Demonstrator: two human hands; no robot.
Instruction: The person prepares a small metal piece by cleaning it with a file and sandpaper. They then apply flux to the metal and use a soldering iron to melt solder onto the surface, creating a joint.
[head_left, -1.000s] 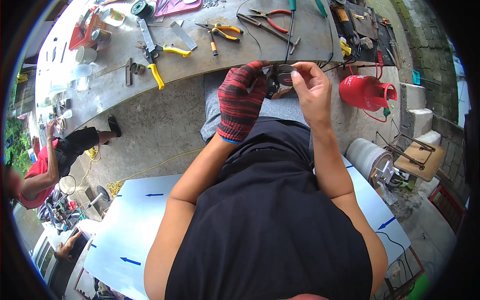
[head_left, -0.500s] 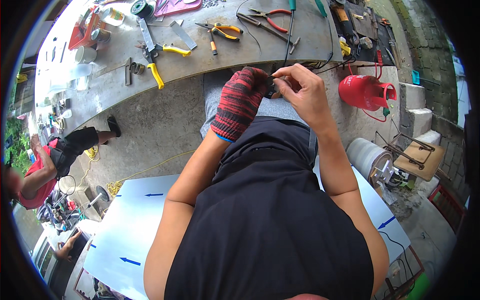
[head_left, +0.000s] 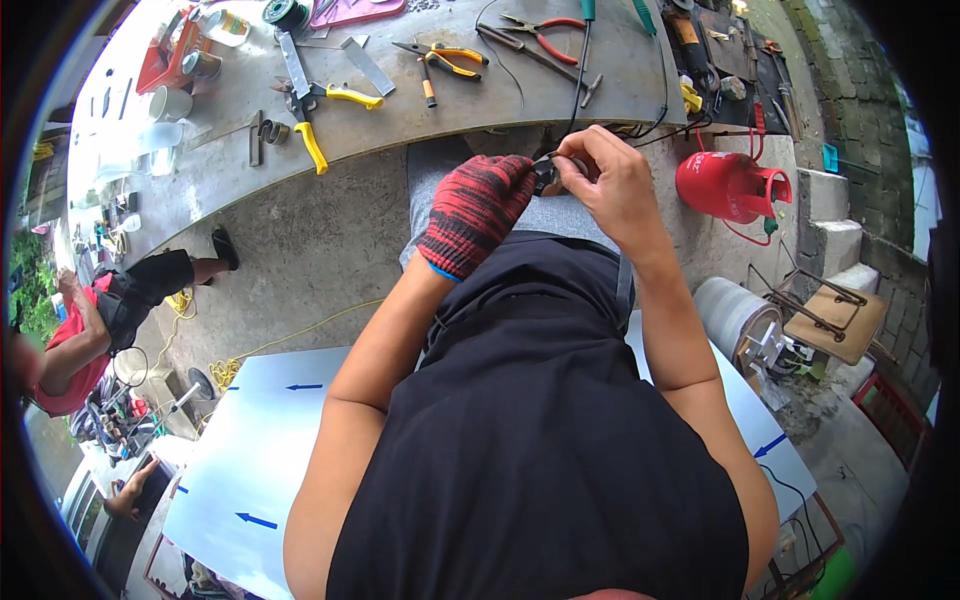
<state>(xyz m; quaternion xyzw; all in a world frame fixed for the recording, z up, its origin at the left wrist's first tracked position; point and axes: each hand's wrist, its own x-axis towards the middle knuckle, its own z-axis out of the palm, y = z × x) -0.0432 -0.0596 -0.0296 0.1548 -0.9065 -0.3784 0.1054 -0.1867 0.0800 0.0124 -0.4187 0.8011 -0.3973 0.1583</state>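
Note:
My left hand (head_left: 478,212), in a red and black knit glove, is closed on a small dark piece (head_left: 544,174) with a shiny part. From the other side, the bare thumb and fingertips of my right hand (head_left: 610,182) pinch at the same piece. Both hands are above my lap, just off the near edge of the metal workbench (head_left: 370,120). Fingers cover much of the piece, so its kind cannot be made out. Close beyond them, a black cable (head_left: 577,100) runs over the bench edge from a green handle (head_left: 588,10).
On the bench lie yellow-and-black pliers (head_left: 462,66), red-handled pliers (head_left: 548,40), yellow-handled cutters (head_left: 312,135) and metal strips (head_left: 368,68). A red gas cylinder (head_left: 720,186) stands at the right, near a rolled sheet (head_left: 738,312). Another person (head_left: 85,335) is at far left.
My gloved hand has tipped slightly down and its fingers have shifted. More of the shiny part shows between my hands. My right hand stays nearly in place, still pinching.

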